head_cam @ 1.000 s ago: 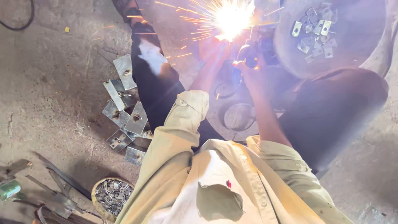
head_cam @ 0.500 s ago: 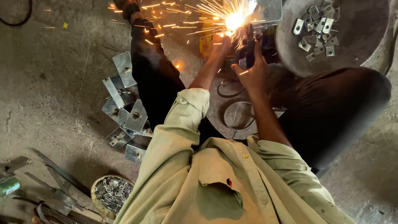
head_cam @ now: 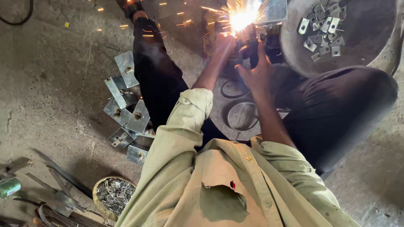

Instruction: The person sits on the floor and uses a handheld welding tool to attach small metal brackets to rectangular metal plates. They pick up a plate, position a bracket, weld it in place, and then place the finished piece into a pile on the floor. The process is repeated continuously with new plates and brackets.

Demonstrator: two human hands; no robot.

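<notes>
Sparks (head_cam: 242,17) narrowing since a second ago, glare dimming | right hand (head_cam: 256,69) clenching dark welding holder (head_cam: 251,52) | left hand (head_cam: 223,44) steadying workpiece, grip unclear | small grey metal brackets (head_cam: 322,29) lying in round pan.

Scene dim overall, daylight soft and diffuse. Strongest light: white burst of sparks (head_cam: 242,14), blown out to pure glare, detail lost at its core. Orange streaks left of sparks, motion-smeared. Hands just below sparks rim-lit, slightly blurred. Haze of smoke lower left of sparks. Deep shadow well below right of sparks. Wide-angle stretch toward frame edges.
</notes>
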